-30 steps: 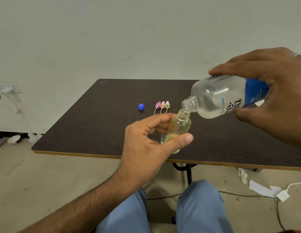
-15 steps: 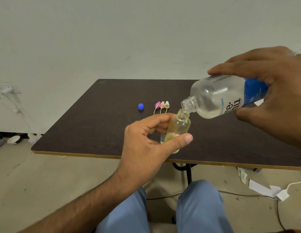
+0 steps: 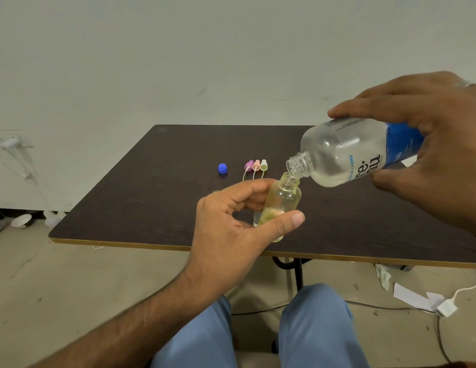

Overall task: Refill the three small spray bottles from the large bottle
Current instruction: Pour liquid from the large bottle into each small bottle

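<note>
A dark table (image 3: pixel 157 197) with a pale front edge fills mid-frame before a plain wall (image 3: pixel 178 54). At far left, a small bowl (image 3: pixel 22 221) sits on the floor. At lower right lie paper scraps (image 3: pixel 415 297) and what may be a white charger (image 3: pixel 447 307) with its cable.

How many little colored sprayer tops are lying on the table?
3. They lie side by side on the table, beyond the left hand: purple sprayer top, pink sprayer top, pale green sprayer top. The blue cap is separate.

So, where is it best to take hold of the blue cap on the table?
Probably grip the blue cap by its ribbed side wall, coming straight down from above with two fingertips. It sits alone on the table, clear of the spray heads.
</note>
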